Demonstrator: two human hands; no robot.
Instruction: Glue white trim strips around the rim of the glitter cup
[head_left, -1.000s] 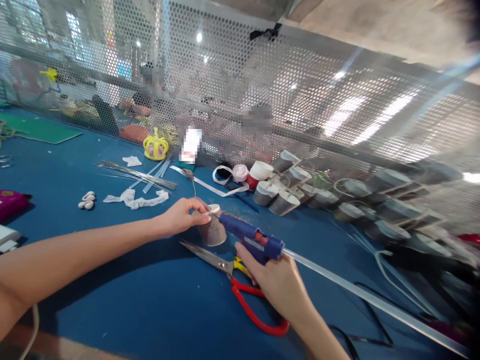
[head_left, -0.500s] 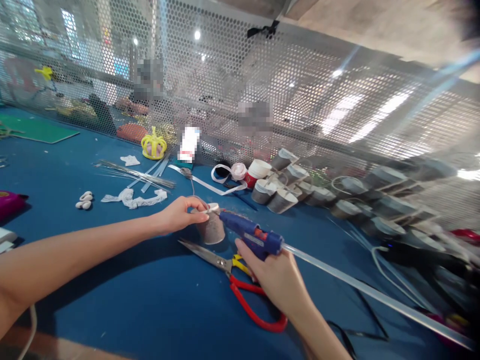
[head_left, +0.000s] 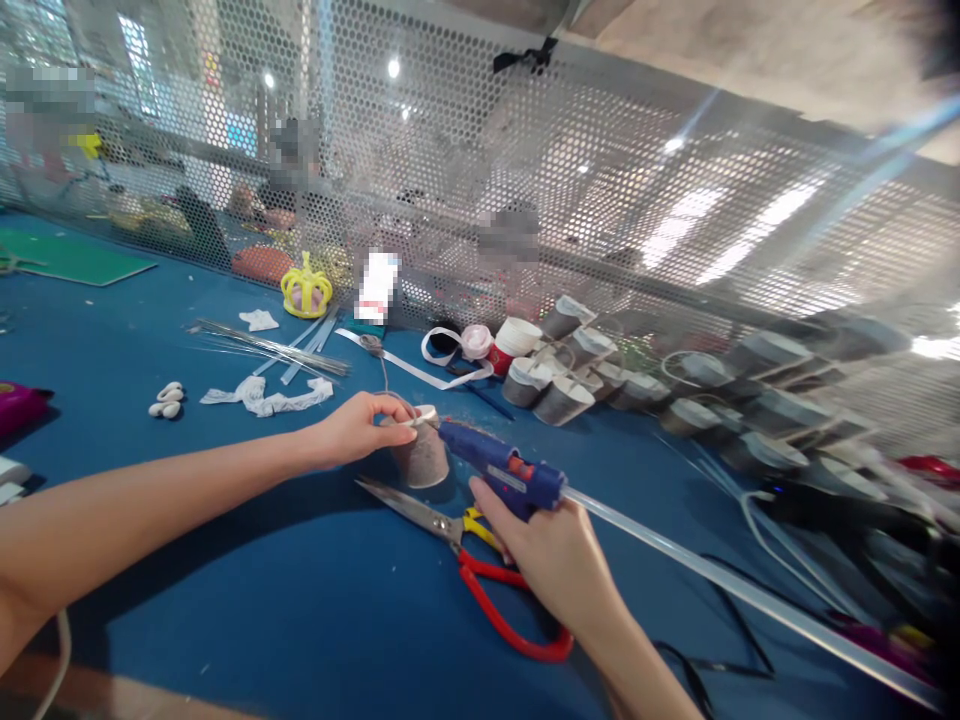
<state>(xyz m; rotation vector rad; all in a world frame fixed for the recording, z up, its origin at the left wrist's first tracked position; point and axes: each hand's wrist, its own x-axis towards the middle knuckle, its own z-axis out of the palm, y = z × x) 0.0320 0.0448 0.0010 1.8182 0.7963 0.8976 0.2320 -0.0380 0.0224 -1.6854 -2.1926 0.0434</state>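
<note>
My left hand [head_left: 364,432] is closed at the top edge of a small greyish cup [head_left: 424,460], thumb and forefinger pinching a thin grey cord [head_left: 385,375] there. The cord runs back to a small wound bundle [head_left: 371,345]. In my right hand [head_left: 562,560] is a blue glue gun [head_left: 506,466], its nozzle at the cup's upper edge beside my left fingertips. A long clear glue stick [head_left: 675,545] sticks out of its back end. Below the gun lie scissors [head_left: 517,625] with red and yellow handles, blades apart, partly hidden by my right hand.
On the blue table [head_left: 300,610] lie white lace [head_left: 270,400], white pebble-like pieces [head_left: 166,402], thin wires [head_left: 270,345] and white ribbon [head_left: 412,372]. A yellow crown-shaped piece [head_left: 306,290] stands behind. Several grey cups [head_left: 566,400] are piled right, before a perforated metal screen [head_left: 450,140].
Both hands, the cup and the glue gun stay almost still. Behind the screen at far left, a person has come into view.
</note>
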